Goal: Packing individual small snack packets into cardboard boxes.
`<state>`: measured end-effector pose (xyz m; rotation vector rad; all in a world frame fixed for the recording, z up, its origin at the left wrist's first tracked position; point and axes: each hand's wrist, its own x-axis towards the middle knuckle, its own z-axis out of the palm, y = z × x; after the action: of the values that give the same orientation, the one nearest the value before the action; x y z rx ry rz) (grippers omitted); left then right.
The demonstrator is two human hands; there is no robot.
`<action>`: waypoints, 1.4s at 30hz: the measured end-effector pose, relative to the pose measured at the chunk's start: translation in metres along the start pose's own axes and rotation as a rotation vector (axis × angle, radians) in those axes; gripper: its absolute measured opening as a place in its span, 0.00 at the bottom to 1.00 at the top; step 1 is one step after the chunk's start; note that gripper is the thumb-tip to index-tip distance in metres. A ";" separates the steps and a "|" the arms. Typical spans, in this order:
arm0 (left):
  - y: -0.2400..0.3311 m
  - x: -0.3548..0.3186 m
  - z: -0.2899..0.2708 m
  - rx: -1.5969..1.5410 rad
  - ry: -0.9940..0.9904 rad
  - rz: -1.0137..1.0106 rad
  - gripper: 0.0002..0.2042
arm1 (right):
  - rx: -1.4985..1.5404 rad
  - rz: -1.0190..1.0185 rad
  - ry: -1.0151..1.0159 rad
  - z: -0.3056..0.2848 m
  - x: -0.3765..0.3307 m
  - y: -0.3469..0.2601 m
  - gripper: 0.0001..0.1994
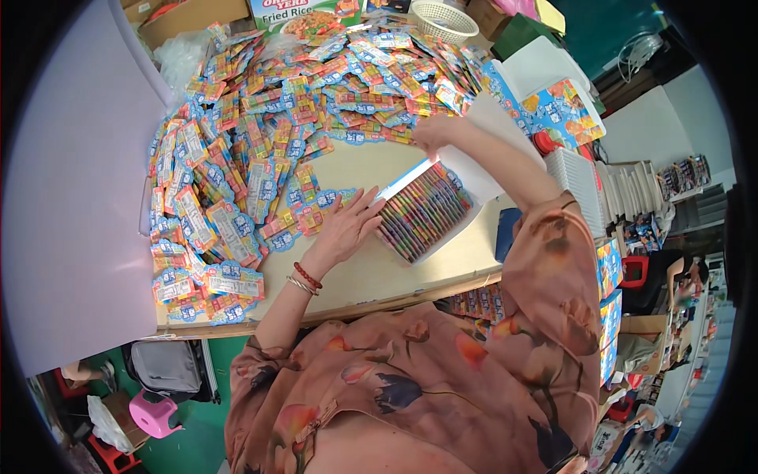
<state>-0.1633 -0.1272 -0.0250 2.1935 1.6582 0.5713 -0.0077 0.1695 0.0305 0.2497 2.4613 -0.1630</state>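
Observation:
A display box point(404, 180) with a white and blue edge lies on the table in front of me, its white lid point(505, 118) folded back to the right. Inside stands a tight row of colourful flat packs point(426, 212). My left hand point(346, 227) is spread out, its fingertips against the box's left end. At the far corner of the box, my right hand point(439, 134) has its fingers curled on the edge. Part of the lid is hidden by my right forearm. Loose packs point(304, 193) in bright blister strips lie just beyond my left fingers.
A large heap of similar packs point(339, 87) covers the far and left table. A white basket point(444, 21) and printed carton point(304, 17) stand behind it. Blue printed box sheets point(560, 114) and stacked white trays point(575, 186) are at right. A lilac panel point(79, 174) borders the left.

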 end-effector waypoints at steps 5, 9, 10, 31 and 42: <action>0.000 -0.002 0.009 -0.050 0.059 0.011 0.22 | -0.356 0.134 0.187 0.020 -0.009 -0.025 0.08; 0.015 -0.008 0.004 0.156 0.238 0.084 0.23 | -0.267 -0.006 0.452 0.001 -0.067 -0.097 0.06; 0.024 -0.008 0.002 0.184 0.326 0.137 0.24 | 0.070 0.090 0.289 -0.003 -0.091 -0.115 0.07; 0.098 -0.020 0.065 0.141 0.286 0.107 0.28 | 0.400 0.787 1.322 0.141 -0.119 -0.193 0.38; 0.093 -0.020 0.075 0.293 0.300 0.165 0.24 | 1.546 0.932 1.609 0.176 -0.081 -0.186 0.39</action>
<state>-0.0529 -0.1734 -0.0468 2.5792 1.8160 0.7777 0.1197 -0.0542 -0.0463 2.9405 2.2502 -1.9770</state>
